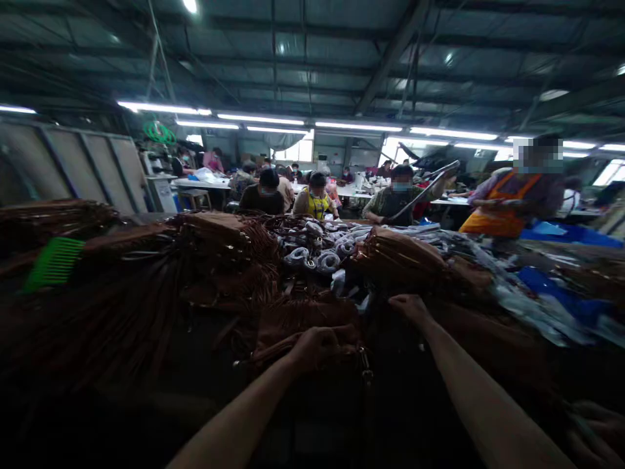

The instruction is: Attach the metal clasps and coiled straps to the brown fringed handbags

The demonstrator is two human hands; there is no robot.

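A brown fringed handbag (303, 319) lies on the dark table in front of me, with a metal clasp hanging at its right corner. My left hand (315, 347) is curled over the bag's near edge and grips it. To the right of the bag, my right hand (411, 309) is raised a little, its fingers pressed together; whatever they hold, if anything, is too dark to make out. Beyond my right hand lies a stack of brown bags (400, 254). A small white plastic piece (338, 281) sits behind the handbag.
Brown fringed bags (229, 254) are heaped at left, with a green comb (55, 264) on them. Wrapped straps in coils (328, 262) lie behind. Clear plastic (527, 306) and blue sheeting (561, 296) are at right. Another person's hand (598, 423) shows dimly at lower right. Several people sit opposite.
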